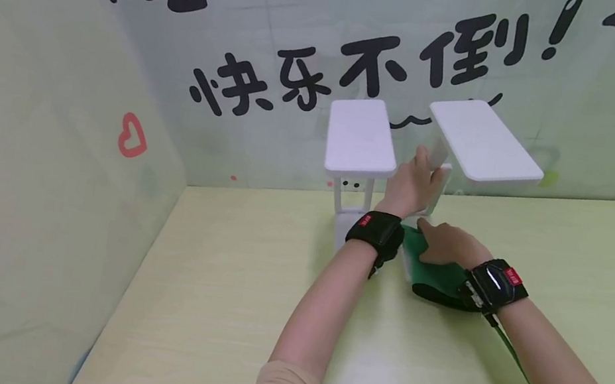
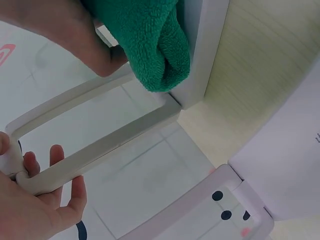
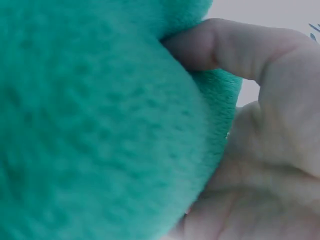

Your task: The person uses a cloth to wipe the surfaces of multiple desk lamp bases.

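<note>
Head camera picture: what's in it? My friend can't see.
A person's left hand grips a white stand, while the right hand holds a green cloth low against it. A second white stand is beside it on a pale table; black writing and red hearts decorate the wall.

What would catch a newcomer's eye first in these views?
Probably the big black lettering across the back wall. Next, in the head view, come the left stand and the right stand, both white, toward the back of the table, with the left hand gripping the right one. Below that, the green cloth stands out vividly at the right stand's base, held by the right hand.
</note>
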The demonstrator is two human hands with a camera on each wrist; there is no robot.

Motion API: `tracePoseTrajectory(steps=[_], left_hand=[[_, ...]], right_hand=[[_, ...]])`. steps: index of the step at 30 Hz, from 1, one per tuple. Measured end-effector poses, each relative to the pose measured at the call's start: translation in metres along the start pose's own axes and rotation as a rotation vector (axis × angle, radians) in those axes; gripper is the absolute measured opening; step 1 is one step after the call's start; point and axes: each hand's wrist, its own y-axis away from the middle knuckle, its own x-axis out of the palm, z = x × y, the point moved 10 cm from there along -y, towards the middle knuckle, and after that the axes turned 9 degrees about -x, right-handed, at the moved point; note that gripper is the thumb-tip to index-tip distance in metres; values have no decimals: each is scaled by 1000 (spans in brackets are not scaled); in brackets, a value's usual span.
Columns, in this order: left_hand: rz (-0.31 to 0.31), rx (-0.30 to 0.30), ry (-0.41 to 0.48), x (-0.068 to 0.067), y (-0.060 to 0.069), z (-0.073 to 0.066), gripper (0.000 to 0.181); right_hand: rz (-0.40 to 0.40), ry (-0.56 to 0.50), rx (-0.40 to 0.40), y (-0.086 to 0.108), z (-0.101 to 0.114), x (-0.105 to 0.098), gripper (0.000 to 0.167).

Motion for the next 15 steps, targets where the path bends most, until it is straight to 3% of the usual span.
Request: tracePoseTrajectory(steps=[4, 7, 10, 13, 15], left_hand=[[2, 0, -10, -1, 1, -1, 40], [6, 1, -12, -1, 2, -1, 41], [4, 1, -11, -2, 2, -1, 40], [-1, 4, -27, -3, 1, -1, 38], [0, 6, -33, -3, 1, -1, 37]], right_hand=[[-184, 68, -68, -5, 1, -14, 71], [-286, 270, -119, -3, 7, -19, 65], [-279, 367, -91, 2, 15, -13, 60], [-247, 363, -13, 8, 21, -6, 53], [-277, 406, 5, 11, 28, -5, 46]])
